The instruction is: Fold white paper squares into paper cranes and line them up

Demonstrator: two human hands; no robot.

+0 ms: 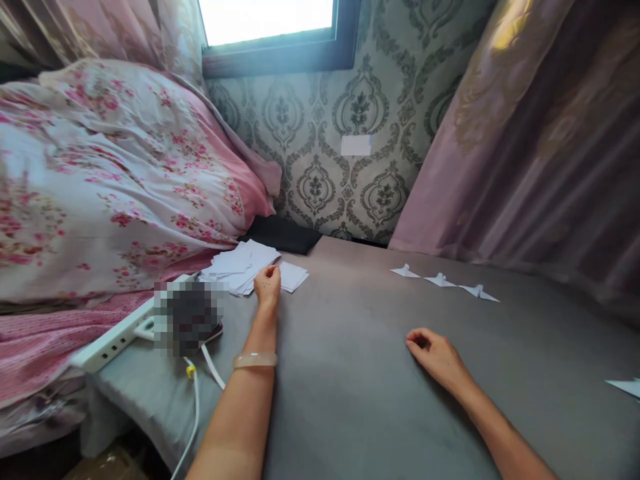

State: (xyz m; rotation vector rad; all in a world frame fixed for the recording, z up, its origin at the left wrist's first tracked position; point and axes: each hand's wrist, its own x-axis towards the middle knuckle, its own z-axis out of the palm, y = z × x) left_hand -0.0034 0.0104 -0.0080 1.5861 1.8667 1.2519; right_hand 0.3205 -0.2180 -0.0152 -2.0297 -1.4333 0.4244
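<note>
My left hand (267,287), with a pale bangle on the wrist, is closed in a pinch at the right part of a loose pile of white paper sheets (233,263). What its fingertips hold, if anything, is hidden. A smaller stack of white paper (293,276) lies just right of that hand. Over the grey table cover, my right hand (434,350) has its fingers curled in, thumb against forefinger, and nothing shows between them. Beyond it stand three folded white paper pieces (440,280) with pointed wings, lined up in a row.
Another white paper piece (625,387) is cut off at the right edge. At left lie a white power strip (113,343), a blurred-out object (190,320) and white cables (195,407). Behind the paper rests a black flat item (283,233); a floral quilt (115,167) is heaped at left.
</note>
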